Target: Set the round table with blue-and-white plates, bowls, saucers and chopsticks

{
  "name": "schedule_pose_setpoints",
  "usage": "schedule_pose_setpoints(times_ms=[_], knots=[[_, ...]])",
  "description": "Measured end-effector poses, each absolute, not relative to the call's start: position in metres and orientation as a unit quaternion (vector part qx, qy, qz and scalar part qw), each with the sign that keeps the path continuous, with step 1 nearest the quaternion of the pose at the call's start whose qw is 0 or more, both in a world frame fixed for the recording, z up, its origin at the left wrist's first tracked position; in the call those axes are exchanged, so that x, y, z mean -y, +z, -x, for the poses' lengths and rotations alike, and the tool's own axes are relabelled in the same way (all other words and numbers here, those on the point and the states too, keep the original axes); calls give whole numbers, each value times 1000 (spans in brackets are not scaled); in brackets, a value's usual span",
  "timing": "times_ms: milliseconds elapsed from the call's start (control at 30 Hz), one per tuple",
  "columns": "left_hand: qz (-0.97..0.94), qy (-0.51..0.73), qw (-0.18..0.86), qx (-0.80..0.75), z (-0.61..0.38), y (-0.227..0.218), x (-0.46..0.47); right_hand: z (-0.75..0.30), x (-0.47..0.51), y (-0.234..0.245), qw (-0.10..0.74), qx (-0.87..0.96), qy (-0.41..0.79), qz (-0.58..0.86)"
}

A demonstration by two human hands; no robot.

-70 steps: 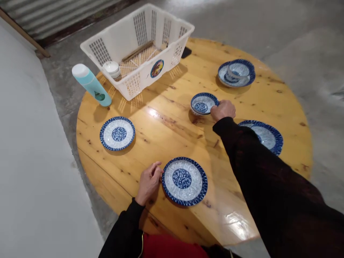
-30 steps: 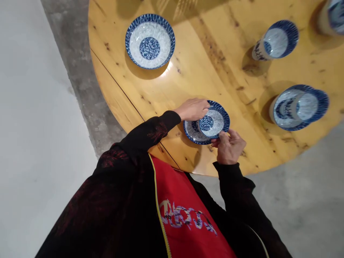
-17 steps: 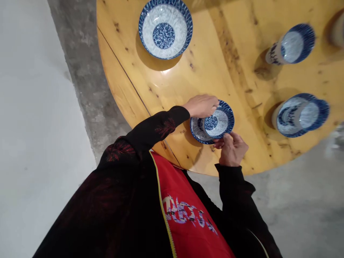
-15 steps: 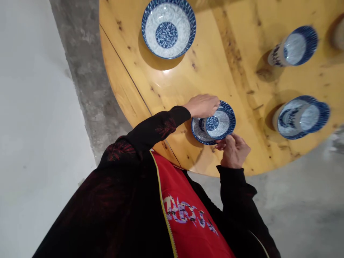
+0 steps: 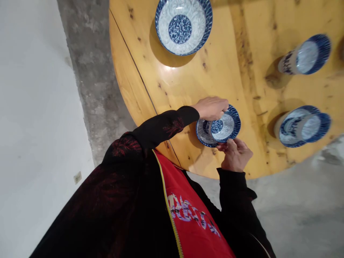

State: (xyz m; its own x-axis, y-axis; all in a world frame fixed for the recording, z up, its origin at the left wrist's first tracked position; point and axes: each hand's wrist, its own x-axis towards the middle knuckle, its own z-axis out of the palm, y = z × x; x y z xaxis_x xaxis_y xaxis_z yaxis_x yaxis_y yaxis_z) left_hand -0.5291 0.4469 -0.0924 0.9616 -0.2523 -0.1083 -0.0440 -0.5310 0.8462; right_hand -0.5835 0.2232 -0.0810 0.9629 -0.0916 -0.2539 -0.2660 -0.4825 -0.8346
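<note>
My left hand (image 5: 213, 108) is closed on the far rim of a small blue-and-white bowl (image 5: 228, 125). Its fingertips are partly hidden behind the hand's back. At the near edge of the same bowl, my right hand (image 5: 237, 154) pinches the rim between thumb and fingers. This bowl overlaps a second blue-rimmed bowl (image 5: 202, 138), which shows to its left on the wooden table (image 5: 177, 89). How deep the one sits in the other cannot be made out.
A large patterned bowl (image 5: 185, 30) stands at the far left of the table. To the right are one tall-sided bowl (image 5: 306, 55) and an overlapping pair of bowls (image 5: 291, 129). The rounded table edge runs close to my body, with a wall (image 5: 32, 107) at left.
The view has shifted, so the table and bowls appear slightly to the right. Both hands keep their hold on the small bowl, which looks almost unchanged over the other bowl.
</note>
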Motion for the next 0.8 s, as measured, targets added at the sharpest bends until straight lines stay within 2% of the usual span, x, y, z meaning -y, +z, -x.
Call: schedule_pose_setpoints(times_ms=[500, 800], knots=[[-881, -119, 448, 92, 535, -87, -455, 582, -222, -84, 515, -121, 102, 843], [-874, -80, 477, -54, 546, -73, -486, 499, -210, -81, 564, -143, 20, 813]])
